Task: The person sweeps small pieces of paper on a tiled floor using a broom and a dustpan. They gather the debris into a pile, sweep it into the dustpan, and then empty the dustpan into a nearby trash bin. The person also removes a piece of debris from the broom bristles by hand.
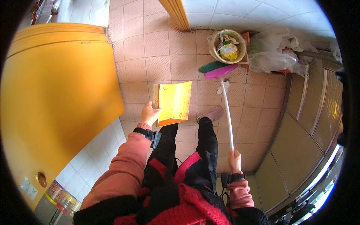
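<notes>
My left hand (150,113) grips the left side of a yellow dustpan (175,101), with the thumb over its edge. Specks of dirt cling to the dustpan's right part. Lower right, my right hand (234,161) is closed around the white handle of a broom (227,115). The broom's purple head with dark green bristles lies just below a waste bin (242,52) filled with scraps and a yellow wrapper. Beside the broom handle, a crumpled white tissue (224,87) and a dark bit of debris rest on the tiled floor (157,69).
An orange wooden door (64,92) takes up the left side. Clear plastic bags (275,59) are heaped right of the bin. Cabinets (303,140) line the right side. A wooden door frame (177,14) stands at the top, and jars (66,201) sit at lower left.
</notes>
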A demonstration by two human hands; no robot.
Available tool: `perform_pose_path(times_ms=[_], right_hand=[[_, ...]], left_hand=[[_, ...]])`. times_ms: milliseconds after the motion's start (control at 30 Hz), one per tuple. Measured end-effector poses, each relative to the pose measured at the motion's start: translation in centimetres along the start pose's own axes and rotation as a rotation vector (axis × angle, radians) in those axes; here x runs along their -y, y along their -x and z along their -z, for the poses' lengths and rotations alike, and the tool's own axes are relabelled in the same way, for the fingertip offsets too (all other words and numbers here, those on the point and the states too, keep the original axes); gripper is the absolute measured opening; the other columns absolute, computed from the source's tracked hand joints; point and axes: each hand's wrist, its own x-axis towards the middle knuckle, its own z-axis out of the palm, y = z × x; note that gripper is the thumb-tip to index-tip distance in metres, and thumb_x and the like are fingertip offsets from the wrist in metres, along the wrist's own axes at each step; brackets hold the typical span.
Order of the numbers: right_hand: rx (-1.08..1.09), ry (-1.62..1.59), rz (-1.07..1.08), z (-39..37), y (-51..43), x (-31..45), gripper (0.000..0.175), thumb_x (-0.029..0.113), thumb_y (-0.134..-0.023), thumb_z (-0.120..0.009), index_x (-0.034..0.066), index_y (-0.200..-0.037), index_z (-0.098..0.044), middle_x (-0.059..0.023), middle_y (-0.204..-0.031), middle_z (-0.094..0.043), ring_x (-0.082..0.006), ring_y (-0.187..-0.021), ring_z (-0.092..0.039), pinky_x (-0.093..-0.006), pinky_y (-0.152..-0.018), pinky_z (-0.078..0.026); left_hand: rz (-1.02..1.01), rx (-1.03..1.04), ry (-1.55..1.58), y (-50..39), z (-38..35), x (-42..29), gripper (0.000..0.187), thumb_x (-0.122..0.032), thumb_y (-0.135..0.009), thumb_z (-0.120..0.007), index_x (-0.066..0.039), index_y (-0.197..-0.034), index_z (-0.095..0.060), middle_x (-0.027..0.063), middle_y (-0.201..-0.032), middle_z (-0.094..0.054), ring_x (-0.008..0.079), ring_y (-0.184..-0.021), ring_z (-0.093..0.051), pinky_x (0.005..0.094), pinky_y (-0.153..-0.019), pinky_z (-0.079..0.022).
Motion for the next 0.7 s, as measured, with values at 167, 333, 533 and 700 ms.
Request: perform_pose_path(times_ms=[167, 333, 533, 700], right_hand=[[0.100, -0.399, -0.383, -0.6, -3.7, 5.9, 0.028, 0.031, -0.091, -0.046, 0.0071, -0.078, -0.049, 0.0030, -0.051, -0.038, -0.0049, -0.039, -0.031, -0.0226, -0.033, -0.024], [0.114, -0.296, -0.489, -1.0, -2.5, 8.3, 0.029, 0.035, -0.090, -0.047, 0.0071, -0.080, -0.049, 0.0021, -0.051, -0.037, -0.0082, -0.034, -0.033, -0.0238, -0.029, -0.024], [0.112, 0.167, 0.033, -3.2, -1.9, 7.1, 0.038, 0.030, -0.087, -0.048, -0.0061, -0.081, -0.058, -0.0264, -0.067, -0.054, -0.0396, -0.064, -0.056, -0.0433, -0.057, -0.043], [0.208, 0.156, 0.012, -8.4, -12.2, 11.2, 0.043, 0.035, -0.086, -0.048, -0.0071, -0.083, -0.058, -0.0296, -0.065, -0.054, -0.0430, -0.058, -0.057, -0.0448, -0.046, -0.042]], left_hand=[[-0.001, -0.076, 0.196, 1.0, -0.4, 4.7, 0.031, -0.020, -0.067, -0.066, 0.001, -0.085, -0.053, 0.0136, -0.079, -0.063, 0.0227, -0.075, -0.062, 0.0333, -0.066, -0.048], [0.048, -0.080, 0.244, 0.4, 1.2, 7.0, 0.038, -0.023, -0.066, -0.068, 0.001, -0.092, -0.054, 0.0220, -0.095, -0.060, 0.0352, -0.090, -0.059, 0.0385, -0.077, -0.048], [0.049, -0.172, 0.318, 0.7, 2.5, 8.0, 0.037, -0.022, -0.064, -0.067, 0.002, -0.089, -0.053, 0.0206, -0.088, -0.062, 0.0340, -0.084, -0.060, 0.0385, -0.075, -0.047], [0.172, -0.100, 0.333, 1.2, 1.8, 9.9, 0.040, -0.025, -0.064, -0.067, 0.003, -0.088, -0.052, 0.0219, -0.085, -0.062, 0.0350, -0.082, -0.061, 0.0383, -0.072, -0.047]])
